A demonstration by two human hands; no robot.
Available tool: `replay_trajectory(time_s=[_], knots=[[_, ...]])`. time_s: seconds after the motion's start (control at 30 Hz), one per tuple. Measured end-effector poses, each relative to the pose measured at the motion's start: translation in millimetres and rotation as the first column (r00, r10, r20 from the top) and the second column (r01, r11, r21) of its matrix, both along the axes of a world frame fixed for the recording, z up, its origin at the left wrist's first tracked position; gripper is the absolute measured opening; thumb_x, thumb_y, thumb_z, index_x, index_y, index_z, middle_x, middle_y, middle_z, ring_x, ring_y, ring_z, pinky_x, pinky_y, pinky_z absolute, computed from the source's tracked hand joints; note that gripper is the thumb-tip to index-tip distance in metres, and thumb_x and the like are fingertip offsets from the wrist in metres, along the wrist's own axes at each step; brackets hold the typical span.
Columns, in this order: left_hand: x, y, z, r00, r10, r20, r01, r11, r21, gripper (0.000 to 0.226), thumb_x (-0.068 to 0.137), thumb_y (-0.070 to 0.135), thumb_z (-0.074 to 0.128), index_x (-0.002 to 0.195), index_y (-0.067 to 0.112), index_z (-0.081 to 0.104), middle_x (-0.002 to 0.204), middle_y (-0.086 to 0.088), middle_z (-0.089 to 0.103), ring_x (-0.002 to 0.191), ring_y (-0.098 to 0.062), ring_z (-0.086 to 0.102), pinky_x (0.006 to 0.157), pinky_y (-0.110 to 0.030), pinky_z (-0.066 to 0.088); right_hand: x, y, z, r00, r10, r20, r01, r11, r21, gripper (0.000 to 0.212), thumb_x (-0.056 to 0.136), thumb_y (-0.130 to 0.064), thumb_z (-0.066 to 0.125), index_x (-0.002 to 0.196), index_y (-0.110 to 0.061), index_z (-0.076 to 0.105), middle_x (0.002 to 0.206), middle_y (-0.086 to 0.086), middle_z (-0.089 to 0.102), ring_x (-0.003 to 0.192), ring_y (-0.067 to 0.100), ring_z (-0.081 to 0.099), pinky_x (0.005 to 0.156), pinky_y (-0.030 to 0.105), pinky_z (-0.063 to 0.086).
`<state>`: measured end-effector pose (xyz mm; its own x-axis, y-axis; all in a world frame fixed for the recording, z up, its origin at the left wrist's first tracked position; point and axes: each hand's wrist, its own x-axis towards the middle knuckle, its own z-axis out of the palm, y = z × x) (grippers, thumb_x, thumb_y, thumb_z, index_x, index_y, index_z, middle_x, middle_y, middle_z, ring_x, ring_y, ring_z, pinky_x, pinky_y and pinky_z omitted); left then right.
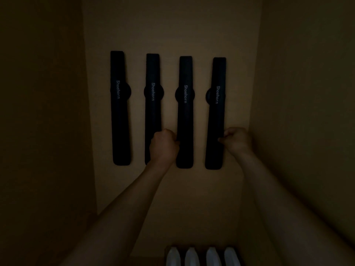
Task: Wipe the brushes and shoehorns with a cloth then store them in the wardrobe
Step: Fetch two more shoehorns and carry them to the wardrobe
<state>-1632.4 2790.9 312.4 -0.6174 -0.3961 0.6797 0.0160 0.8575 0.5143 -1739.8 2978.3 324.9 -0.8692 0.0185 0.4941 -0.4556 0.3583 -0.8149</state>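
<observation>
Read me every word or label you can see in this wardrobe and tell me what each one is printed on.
"Shoehorn" on the far-left shoehorn, running lengthwise.
"Shoehorn" on the second shoehorn.
"Shoehorn" on the third shoehorn, gripped by the left hand.
"Shoehorn" on the fourth shoehorn, gripped by the right hand.
No other text is visible.

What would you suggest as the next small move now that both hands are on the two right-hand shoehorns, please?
Probably let go. All four shoehorns hang upright in a row on the wardrobe's back wall, each on a round mount. The left hand grips the third shoehorn and the right hand pinches the fourth shoehorn, which leans slightly, so perhaps straighten it first.
</observation>
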Motion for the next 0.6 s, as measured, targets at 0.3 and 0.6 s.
replay_trajectory(time_s=[0.3, 0.6], knots=[[39, -44, 11, 0.963, 0.111, -0.245, -0.118, 0.993, -0.012, 0.006, 0.088, 0.012, 0.067, 0.084, 0.007, 0.065, 0.076, -0.003, 0.065, 0.064, -0.018, 0.062, 0.052, -0.029, 0.051, 2, -1, 8, 0.995, -0.060, -0.074, 0.063, 0.998, 0.027, 0.024, 0.081, -0.008, 0.079, 0.073, -0.019, 0.059, 0.088, 0.005, 0.064, 0.082, 0.021, 0.060, 0.070, 0.027, 0.044], [43, -69, 7, 0.984, 0.123, -0.129, -0.121, 0.992, 0.024, 0.012, 0.087, 0.010, 0.068, 0.083, -0.001, 0.069, 0.079, -0.015, 0.070, 0.070, -0.029, 0.067, 0.061, -0.040, 0.058, 17, 1, 10, 0.985, -0.168, -0.027, 0.170, 0.979, 0.110, 0.048, 0.085, -0.020, 0.078, 0.128, -0.007, 0.060, 0.131, 0.015, 0.062, 0.117, 0.033, 0.060, 0.091, 0.037, 0.052]])
